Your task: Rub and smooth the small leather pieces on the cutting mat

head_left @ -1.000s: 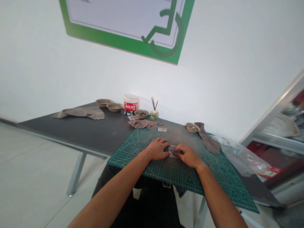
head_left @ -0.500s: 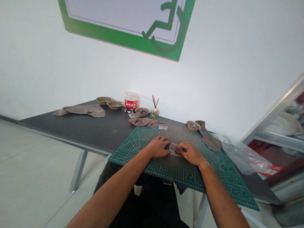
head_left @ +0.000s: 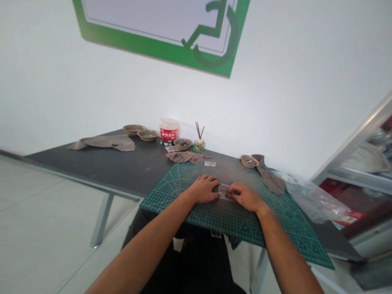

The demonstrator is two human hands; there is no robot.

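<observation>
A small whitish, grey-smudged rectangular piece (head_left: 223, 191) lies flat on the green cutting mat (head_left: 211, 218) between my hands. My left hand (head_left: 204, 189) rests on the mat with fingers spread, its fingertips and thumb at the piece's left edge. Over the piece's right part, my right hand (head_left: 243, 196) has its fingers pinched together. Something small and dark seems to be in that pinch, but I cannot make it out. Farther back on the mat lies a second pale rectangle (head_left: 210, 163).
Brown cloths (head_left: 186, 157) lie on the dark table. A bowl of dark bits (head_left: 183, 144), a lidded tub (head_left: 168, 131) and a reed diffuser (head_left: 199, 145) stand by the wall. Another bowl (head_left: 249, 161) and a clear plastic bag (head_left: 315, 200) are at right.
Almost nothing differs. My right hand stays over the small piece with at most a slight shift, and the view has tilted a little.
</observation>
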